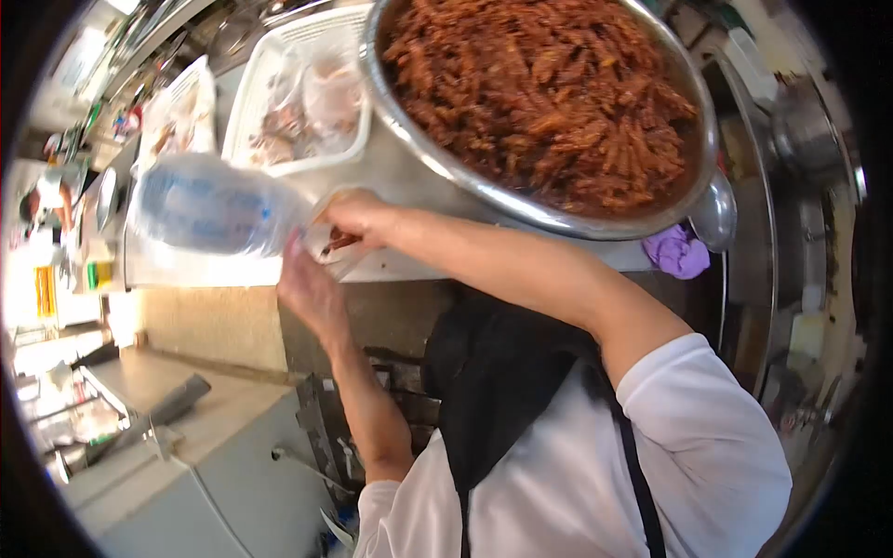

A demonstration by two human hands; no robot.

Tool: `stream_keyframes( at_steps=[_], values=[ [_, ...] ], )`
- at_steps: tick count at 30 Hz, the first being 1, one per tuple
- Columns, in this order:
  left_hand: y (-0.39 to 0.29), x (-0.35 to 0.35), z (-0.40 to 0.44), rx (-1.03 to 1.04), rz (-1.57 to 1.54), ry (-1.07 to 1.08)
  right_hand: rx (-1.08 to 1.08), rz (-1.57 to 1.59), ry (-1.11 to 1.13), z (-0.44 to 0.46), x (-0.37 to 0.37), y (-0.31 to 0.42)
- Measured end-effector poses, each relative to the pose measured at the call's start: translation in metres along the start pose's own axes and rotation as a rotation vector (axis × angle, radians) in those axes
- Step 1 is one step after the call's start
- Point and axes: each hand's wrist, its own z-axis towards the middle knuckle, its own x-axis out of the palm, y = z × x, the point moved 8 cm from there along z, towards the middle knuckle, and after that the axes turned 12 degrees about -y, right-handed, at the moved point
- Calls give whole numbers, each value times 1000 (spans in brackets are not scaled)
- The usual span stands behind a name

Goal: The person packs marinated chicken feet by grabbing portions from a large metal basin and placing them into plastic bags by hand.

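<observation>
A clear plastic bag (219, 205) with blue print, blurred, lies at the left of the counter. Beside its right end, my left hand (312, 288) has its fingers raised and pressed together near the bag's edge. My right hand (358, 219) is curled close by, with a small dark reddish-brown piece (339, 242) at its fingers and a bit of clear plastic below. What exactly each hand grips is partly smeared. Up and to the right stands a big metal bowl (446, 172) full of reddish-brown, sauce-covered pieces (558, 102).
A white basket (237, 121) holding plastic bags and pale pieces stands behind the clear bag, with another white tray (200, 84) farther left. A purple cloth (677, 253) lies below the bowl's right side. A person (46, 200) is at the far left.
</observation>
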Motion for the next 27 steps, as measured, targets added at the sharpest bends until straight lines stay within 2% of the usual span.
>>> stream_keyframes(
  at_steps=[1,2,3,4,5,6,7,8,9,10,12,13,14,15,16,17,19,21,22,23,24,25,26,27],
  values=[
    [-16,-5,4,-273,-28,19,13,-118,138,-32,3,19],
    [-21,-4,5,-353,-44,66,-97,-129,129,-38,1,27],
    [-30,2,9,-298,-183,2,-220,-143,101,-40,-6,44],
    [-31,19,20,-177,-19,28,-337,-222,62,-48,-21,65],
    [-23,49,35,289,15,0,-430,-302,30,-62,-36,80],
    [-20,60,44,-76,79,139,-622,-301,-57,-80,-60,105],
    [-11,68,65,43,-9,78,-833,-320,-141,-102,-87,135],
    [-17,64,94,62,62,-7,-1024,-339,-220,-130,-110,153],
    [-43,53,116,-11,-9,-107,-1093,-448,-379,-157,-143,168],
    [-57,46,143,140,-68,-127,-1160,-567,-531,-182,-187,188],
    [-109,17,168,214,-130,-270,-938,-925,-826,-196,-283,198],
    [-100,11,182,88,-110,-297,-979,-1222,-1073,-199,-332,200],
    [-87,5,191,-40,-86,-328,-674,-1352,-1101,-197,-376,198],
    [-91,9,192,-10,43,-280,-496,-1458,-1021,-191,-397,193],
    [-77,32,188,-47,-60,-147,-308,-1547,-931,-187,-414,182],
    [-52,63,178,-84,-164,-13,-388,-1534,-975,-180,-429,180],
    [-96,85,144,-122,59,254,-558,-1500,-1066,-161,-456,167],
    [-104,43,144,-17,-109,73,-278,-1074,-924,-186,-464,177],
    [-106,6,152,123,-137,-129,-145,-863,-835,-194,-466,172],
    [-131,-26,148,221,-45,-303,-190,-806,-763,-180,-474,163],
    [-98,-58,160,187,-61,-558,-120,-894,-635,-177,-457,156],
    [-105,-73,156,316,151,-684,-244,-1109,-709,-170,-446,155],
    [-86,-71,167,360,311,-618,-370,-1322,-782,-162,-429,154],
    [-55,-64,183,405,468,-546,-337,-1303,-833,-156,-414,153]
  ],
)
